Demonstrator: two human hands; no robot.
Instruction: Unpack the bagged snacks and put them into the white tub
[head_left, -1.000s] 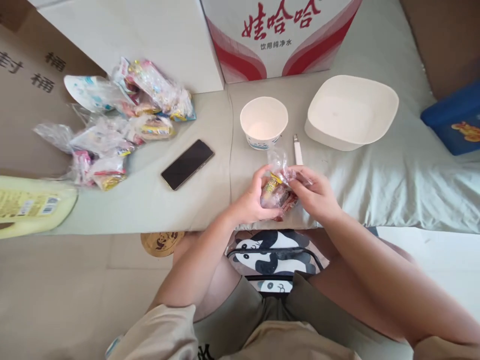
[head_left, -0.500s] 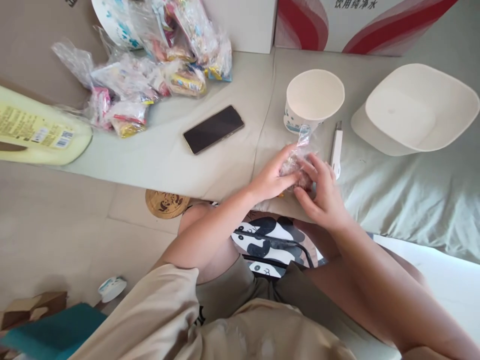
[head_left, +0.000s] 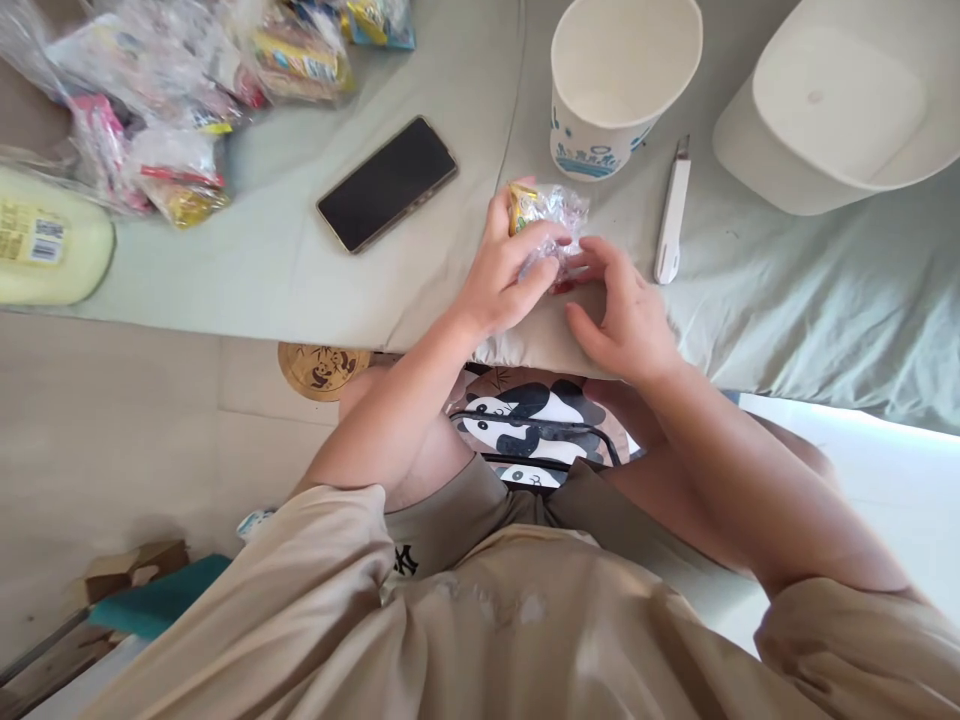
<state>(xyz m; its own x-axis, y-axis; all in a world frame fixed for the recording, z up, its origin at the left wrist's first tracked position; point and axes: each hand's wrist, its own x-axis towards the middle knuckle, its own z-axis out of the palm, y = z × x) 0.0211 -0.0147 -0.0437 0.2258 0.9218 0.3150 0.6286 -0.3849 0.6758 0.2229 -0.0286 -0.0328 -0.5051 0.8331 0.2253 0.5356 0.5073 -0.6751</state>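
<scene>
A clear plastic bag [head_left: 564, 208] with a yellow printed wrapper showing at its left side is in front of me, near the table's front edge. My left hand [head_left: 511, 262] is closed on it, with fingers bent over the crinkled plastic. Against the bag's right side rest the fingertips of my right hand [head_left: 626, 310]; its thumb stands apart from the fingers. Some red shows low in the bag, partly hidden by my fingers. Just behind the bag stands a white paper tub [head_left: 596, 155] with blue print. A white utility knife [head_left: 673, 215] lies to the right of my hands.
A dark-screened phone [head_left: 388, 183] lies left of my hands. Several bagged snacks [head_left: 296, 60] are heaped at the far left, near a pale yellow bottle [head_left: 56, 270]. At the right is a white plastic bin [head_left: 772, 175]. Cloth [head_left: 810, 310] covers the table, wrinkled at the right.
My view has tipped downward, so the table things sit higher in it. The bag has turned, showing its yellow wrapper, and my right hand's fingers have drawn back to its right side.
</scene>
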